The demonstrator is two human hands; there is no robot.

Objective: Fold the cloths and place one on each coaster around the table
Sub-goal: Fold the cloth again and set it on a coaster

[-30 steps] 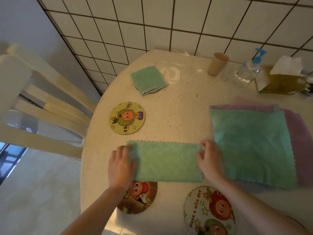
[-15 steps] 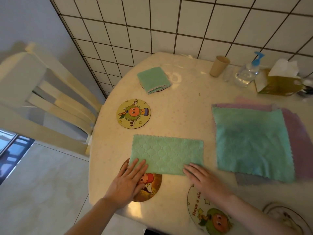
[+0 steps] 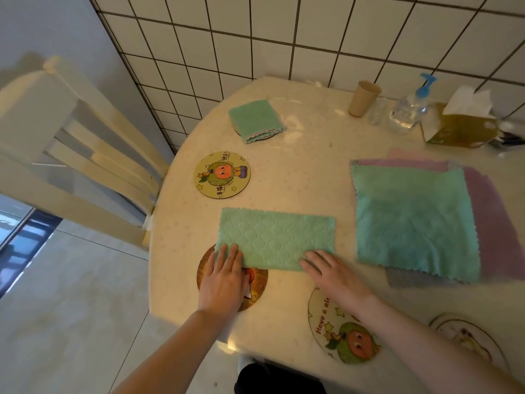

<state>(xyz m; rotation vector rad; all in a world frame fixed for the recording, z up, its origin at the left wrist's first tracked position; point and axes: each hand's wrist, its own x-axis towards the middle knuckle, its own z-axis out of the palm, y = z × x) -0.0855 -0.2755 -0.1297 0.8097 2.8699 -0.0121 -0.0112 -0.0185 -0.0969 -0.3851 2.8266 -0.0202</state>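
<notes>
Flattening the half-folded green cloth (image 3: 275, 238) at lower centre of the frame, both hands lie with straight fingers on its near edge: the left hand (image 3: 224, 277) presses the near left corner, which overlaps the brown coaster (image 3: 255, 285), and the right hand (image 3: 332, 273) presses the near right corner. The step in hand looks like the second fold, so it should go best if one short end is lifted by both its corners and laid squarely over the other, scalloped edges matched, before the crease is smoothed; the soft cloth will likely slide on the glossy tabletop (image 3: 301, 172) unless one hand pins it. A finished folded cloth (image 3: 255, 120) already sits on a dark coaster at upper centre, while the yellow coaster (image 3: 222, 174) just beyond the working cloth lies bare. The stack of unfolded cloths (image 3: 414, 223) waits at right. As for containers, the paper cup (image 3: 363, 98) shows no contents from here, the pump bottle (image 3: 409, 109) holds clear liquid, and the tissue box (image 3: 460, 129) has a tissue standing out of it.
</notes>
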